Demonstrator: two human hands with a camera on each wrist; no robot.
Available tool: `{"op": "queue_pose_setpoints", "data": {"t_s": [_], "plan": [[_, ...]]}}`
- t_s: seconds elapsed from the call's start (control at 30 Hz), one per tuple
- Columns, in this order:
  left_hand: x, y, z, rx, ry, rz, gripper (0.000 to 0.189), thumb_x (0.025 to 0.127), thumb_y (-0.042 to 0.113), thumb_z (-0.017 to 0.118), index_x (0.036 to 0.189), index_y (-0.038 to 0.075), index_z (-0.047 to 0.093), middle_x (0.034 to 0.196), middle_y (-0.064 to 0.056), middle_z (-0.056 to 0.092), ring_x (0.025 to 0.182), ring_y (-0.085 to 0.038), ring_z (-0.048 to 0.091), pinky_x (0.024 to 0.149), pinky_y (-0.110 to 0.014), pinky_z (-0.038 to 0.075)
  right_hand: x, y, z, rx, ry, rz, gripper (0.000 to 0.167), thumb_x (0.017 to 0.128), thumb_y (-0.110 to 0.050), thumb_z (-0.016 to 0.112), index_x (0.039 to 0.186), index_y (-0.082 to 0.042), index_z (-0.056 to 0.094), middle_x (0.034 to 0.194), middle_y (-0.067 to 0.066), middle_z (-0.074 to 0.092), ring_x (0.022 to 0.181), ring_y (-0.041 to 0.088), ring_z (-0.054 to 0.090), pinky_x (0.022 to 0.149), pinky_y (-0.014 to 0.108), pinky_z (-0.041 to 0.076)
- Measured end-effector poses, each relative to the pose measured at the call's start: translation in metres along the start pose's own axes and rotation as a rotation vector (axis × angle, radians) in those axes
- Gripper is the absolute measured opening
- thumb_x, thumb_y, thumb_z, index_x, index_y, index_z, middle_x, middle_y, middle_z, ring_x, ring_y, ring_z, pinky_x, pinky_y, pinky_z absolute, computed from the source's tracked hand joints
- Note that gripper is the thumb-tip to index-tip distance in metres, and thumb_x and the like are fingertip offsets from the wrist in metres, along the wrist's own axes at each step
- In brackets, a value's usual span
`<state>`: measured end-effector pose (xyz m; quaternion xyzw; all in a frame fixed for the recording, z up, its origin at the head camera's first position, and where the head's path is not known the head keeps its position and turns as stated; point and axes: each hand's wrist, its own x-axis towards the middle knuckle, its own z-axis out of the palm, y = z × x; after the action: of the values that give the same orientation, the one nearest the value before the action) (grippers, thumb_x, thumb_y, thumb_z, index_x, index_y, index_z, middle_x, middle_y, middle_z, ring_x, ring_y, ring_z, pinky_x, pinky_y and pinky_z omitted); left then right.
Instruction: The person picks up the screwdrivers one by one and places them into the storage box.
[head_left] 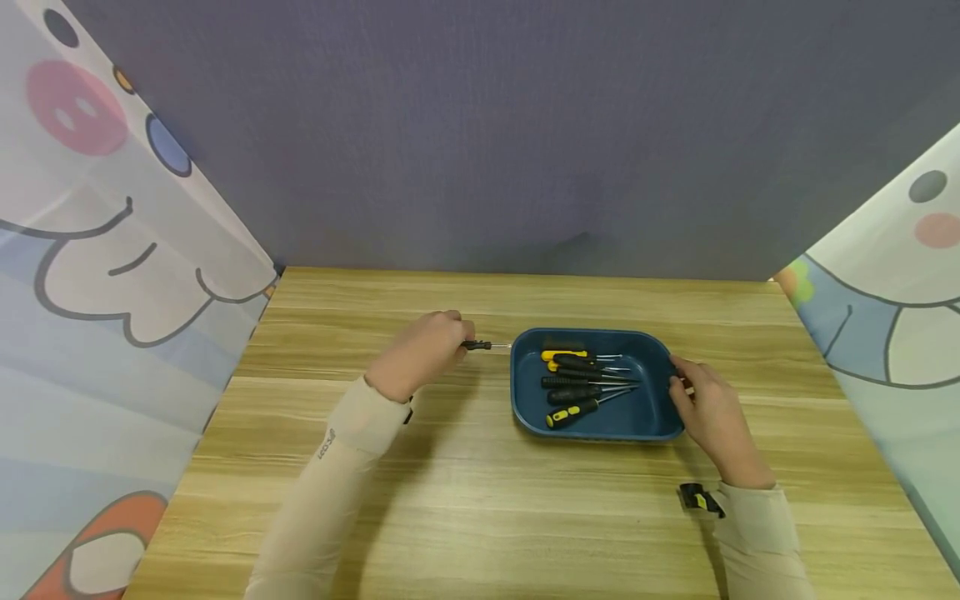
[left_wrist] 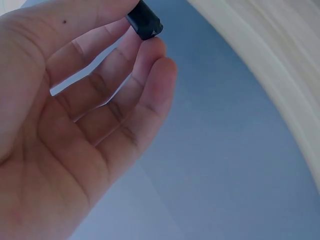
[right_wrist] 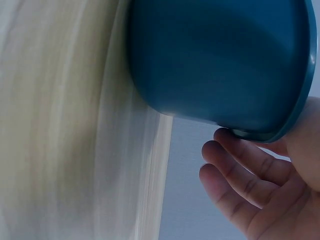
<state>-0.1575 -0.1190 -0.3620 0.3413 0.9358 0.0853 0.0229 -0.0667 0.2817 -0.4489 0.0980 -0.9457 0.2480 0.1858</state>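
Note:
My left hand (head_left: 427,354) pinches a small screwdriver (head_left: 477,344) by its black handle, just left of a blue bin (head_left: 600,437). The metal shaft points right, its tip close to the bin's left rim. In the left wrist view only the handle end (left_wrist: 145,22) shows, between thumb and fingers. My right hand (head_left: 712,412) grips the bin's right end, thumb at the rim and fingers outside against the wall (right_wrist: 215,65). Several screwdrivers lie side by side in the bin, among them a yellow-handled one (head_left: 564,356) and a black-and-yellow one (head_left: 572,414), shafts pointing right.
The bin stands on a wood-grain table (head_left: 525,517). A grey panel (head_left: 480,150) rises along the table's back edge. Cartoon-printed curtains (head_left: 112,250) hang at both sides. Each wrist carries a small black device (head_left: 697,497).

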Motion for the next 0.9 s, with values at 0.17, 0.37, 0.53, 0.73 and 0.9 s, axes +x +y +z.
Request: {"op": "queue_pose_setpoints", "data": {"t_s": [0.17,0.37,0.53,0.73,0.9], "plan": [[0.022,0.019,-0.003,0.001,-0.023,0.028,0.013,0.092,0.008,0.072,0.105,0.010,0.075,0.096,-0.002,0.066,0.084,-0.013,0.062,0.074,-0.025,0.051,-0.001,0.001,0.001,0.002,0.003,-0.002,0.034,0.091,0.008,0.061,0.125,0.015,0.059,0.097,0.027,0.063,0.079,0.038,0.064,0.058,0.050,0.054],[0.047,0.042,-0.003,-0.003,-0.057,0.076,0.014,0.095,0.010,0.069,0.108,0.011,0.074,0.102,-0.003,0.067,0.091,-0.014,0.062,0.079,-0.025,0.052,-0.001,0.002,0.002,0.007,0.011,-0.011,0.035,0.091,0.009,0.061,0.125,0.015,0.059,0.097,0.026,0.063,0.079,0.037,0.064,0.059,0.051,0.054],[0.067,0.060,0.004,-0.030,-0.089,0.137,0.017,0.097,0.009,0.067,0.112,0.010,0.075,0.108,-0.005,0.068,0.096,-0.016,0.063,0.083,-0.027,0.052,0.000,0.001,0.001,0.011,0.016,-0.016,0.035,0.090,0.009,0.061,0.125,0.015,0.059,0.096,0.026,0.063,0.079,0.037,0.064,0.059,0.051,0.054],[0.091,0.086,0.018,0.000,-0.086,0.132,0.013,0.099,0.010,0.063,0.105,0.012,0.075,0.099,-0.002,0.067,0.084,-0.012,0.061,0.072,-0.023,0.050,0.001,0.001,0.000,0.020,0.010,-0.011,0.035,0.091,0.009,0.061,0.125,0.015,0.059,0.097,0.026,0.063,0.080,0.037,0.064,0.060,0.051,0.055],[0.104,0.103,0.029,0.082,-0.109,0.126,0.017,0.103,0.012,0.056,0.107,0.013,0.073,0.094,-0.002,0.066,0.078,-0.012,0.060,0.067,-0.023,0.051,0.002,0.001,0.000,0.026,0.009,-0.005,0.035,0.091,0.009,0.061,0.125,0.015,0.059,0.098,0.026,0.063,0.081,0.037,0.064,0.061,0.051,0.055]]}}
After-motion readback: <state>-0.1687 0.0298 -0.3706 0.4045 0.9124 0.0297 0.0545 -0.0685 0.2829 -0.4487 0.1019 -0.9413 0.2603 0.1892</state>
